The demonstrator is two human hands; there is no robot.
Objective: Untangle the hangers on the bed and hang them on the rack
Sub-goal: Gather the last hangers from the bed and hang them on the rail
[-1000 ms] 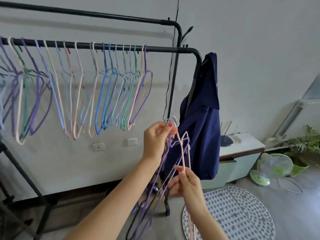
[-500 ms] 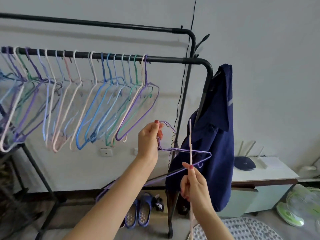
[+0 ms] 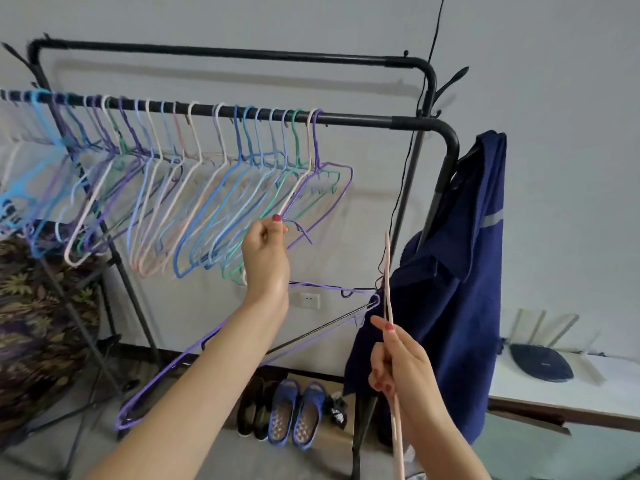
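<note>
My left hand [image 3: 265, 256] grips a purple wire hanger [image 3: 194, 355] by its neck, just under the hook, which points right. The hanger's body spreads out flat below my forearm, from lower left to its right tip near the blue jacket. My right hand [image 3: 398, 368] pinches a pale pink hanger [image 3: 388, 271], seen edge-on and standing upright. The black rack's front rail [image 3: 363, 118] carries several pastel hangers [image 3: 221, 202]. My left hand is below that rail, just in front of the rightmost hung hangers.
A dark blue jacket [image 3: 460, 271] hangs on the rack's right post. Blue slippers [image 3: 294, 414] and black shoes lie on the floor under the rack. A white cabinet [image 3: 588, 386] with a router stands at right. Patterned fabric [image 3: 31, 323] sits at left.
My left hand has lifted the purple hanger up and left toward the rail, pulling it apart from the pink one. My right hand stays low with the pink hanger. The view has swung left.
</note>
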